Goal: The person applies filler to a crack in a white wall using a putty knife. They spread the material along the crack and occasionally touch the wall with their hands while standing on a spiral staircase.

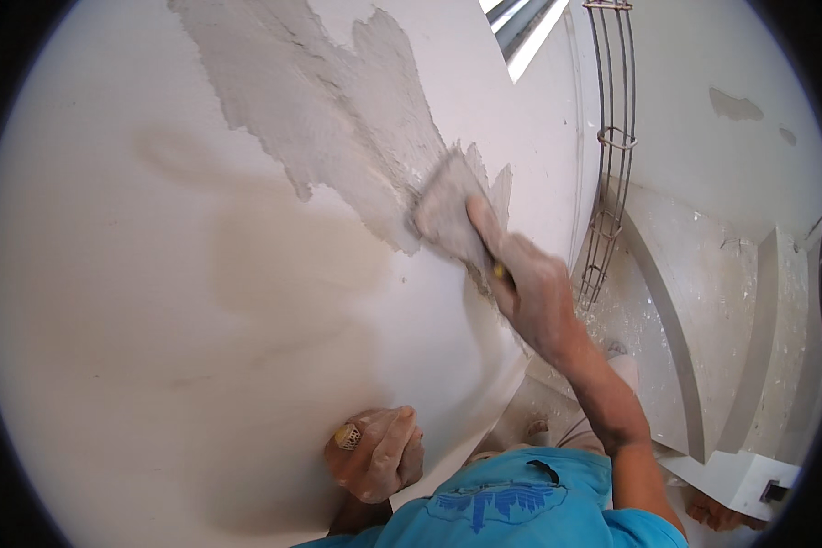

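Observation:
My right hand (539,283) grips a wide putty knife (452,205), its blade pale with plaster and slightly blurred. The blade lies against the white wall (274,301), at the lower end of a rough grey plaster patch (338,119). That patch runs from the upper left down toward the blade, with ragged edges and ridges. Low in the view, my left hand (379,454) is closed in a fist near the wall, dusted with plaster. A small round yellowish piece with a mesh pattern (347,437) shows at the fist; what the fingers hold is hidden.
A tall rebar cage (612,137) stands right of the wall. Beyond it, curved pale steps (694,310) carry splatters and debris. At the upper edge is a window opening (530,36). A white box-like object (749,484) sits at the lower right.

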`<action>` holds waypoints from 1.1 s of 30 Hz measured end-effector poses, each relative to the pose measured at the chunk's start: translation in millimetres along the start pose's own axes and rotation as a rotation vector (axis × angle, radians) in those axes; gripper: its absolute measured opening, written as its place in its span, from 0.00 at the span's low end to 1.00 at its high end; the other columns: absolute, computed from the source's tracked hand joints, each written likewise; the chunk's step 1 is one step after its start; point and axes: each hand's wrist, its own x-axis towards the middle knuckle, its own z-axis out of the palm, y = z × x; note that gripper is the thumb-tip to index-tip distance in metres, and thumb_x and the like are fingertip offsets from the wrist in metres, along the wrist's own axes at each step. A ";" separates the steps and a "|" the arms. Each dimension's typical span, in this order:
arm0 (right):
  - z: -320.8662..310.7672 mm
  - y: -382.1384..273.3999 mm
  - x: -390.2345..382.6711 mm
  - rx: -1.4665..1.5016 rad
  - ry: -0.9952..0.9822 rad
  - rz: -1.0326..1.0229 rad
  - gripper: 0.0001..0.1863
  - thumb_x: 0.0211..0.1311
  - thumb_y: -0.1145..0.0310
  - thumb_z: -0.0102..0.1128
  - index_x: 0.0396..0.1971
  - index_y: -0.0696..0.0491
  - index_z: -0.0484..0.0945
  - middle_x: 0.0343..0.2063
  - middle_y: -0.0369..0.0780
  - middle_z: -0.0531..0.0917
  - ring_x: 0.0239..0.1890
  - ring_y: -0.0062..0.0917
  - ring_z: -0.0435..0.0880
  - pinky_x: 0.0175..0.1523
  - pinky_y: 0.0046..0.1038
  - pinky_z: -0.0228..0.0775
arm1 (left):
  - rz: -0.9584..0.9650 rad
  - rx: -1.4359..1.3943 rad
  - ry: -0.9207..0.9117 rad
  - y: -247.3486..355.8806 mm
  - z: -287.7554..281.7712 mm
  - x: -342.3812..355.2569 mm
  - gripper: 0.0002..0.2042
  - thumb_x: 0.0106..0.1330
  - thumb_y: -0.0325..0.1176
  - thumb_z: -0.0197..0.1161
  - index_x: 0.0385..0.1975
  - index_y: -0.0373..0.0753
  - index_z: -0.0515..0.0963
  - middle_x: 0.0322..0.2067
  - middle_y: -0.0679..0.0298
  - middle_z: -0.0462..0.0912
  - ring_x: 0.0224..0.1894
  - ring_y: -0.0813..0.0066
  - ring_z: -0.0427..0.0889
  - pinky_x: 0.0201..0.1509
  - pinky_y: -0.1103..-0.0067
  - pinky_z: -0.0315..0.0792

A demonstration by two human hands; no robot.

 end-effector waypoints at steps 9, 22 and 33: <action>-7.9 -7.6 33.1 0.010 0.078 -0.038 0.41 0.51 0.82 0.62 0.68 0.42 0.67 0.19 0.42 0.75 0.19 0.29 0.77 0.29 0.35 0.74 | 0.006 -0.026 0.038 -2.7 5.7 3.6 0.10 0.59 0.21 0.61 0.40 0.35 0.78 0.24 0.59 0.84 0.21 0.68 0.83 0.25 0.75 0.78; -21.2 -1.0 -48.6 0.189 -0.102 0.256 0.41 0.52 0.85 0.52 0.71 0.57 0.58 0.24 0.44 0.78 0.24 0.27 0.78 0.38 0.25 0.73 | 0.053 0.033 0.085 -4.0 5.2 1.1 0.11 0.55 0.21 0.67 0.39 0.32 0.80 0.23 0.60 0.83 0.20 0.71 0.82 0.24 0.78 0.77; -6.1 -23.4 -122.9 0.273 -0.185 0.357 0.21 0.58 0.79 0.54 0.53 0.60 0.71 0.19 0.41 0.74 0.21 0.31 0.76 0.31 0.31 0.69 | 0.036 -0.016 0.096 -2.8 6.9 -3.4 0.09 0.61 0.21 0.62 0.41 0.33 0.76 0.25 0.58 0.83 0.22 0.68 0.83 0.23 0.75 0.76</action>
